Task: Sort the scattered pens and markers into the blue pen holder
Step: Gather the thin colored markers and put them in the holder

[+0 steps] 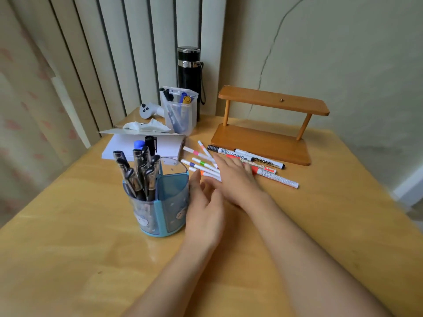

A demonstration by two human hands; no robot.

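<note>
The pen holder (163,200) stands on the desk (68,225) left of the centre of the frame, with a group of pens (139,170) upright in its left compartment. Behind it lies a stack of paper (164,146), and on that stack a crumpled tissue (146,126). Further back, in the upper middle, a clear box (179,110) stands with a bottle (189,74) behind it and a controller (148,110) to its left. A wooden shelf (267,124) stands at the upper right. In front of the shelf the thin markers (201,162) and the whiteboard markers (251,159) lie on the desk. The right hand (235,181) lies over the markers. The left hand (203,209) is just to the right of the pen holder.
</note>
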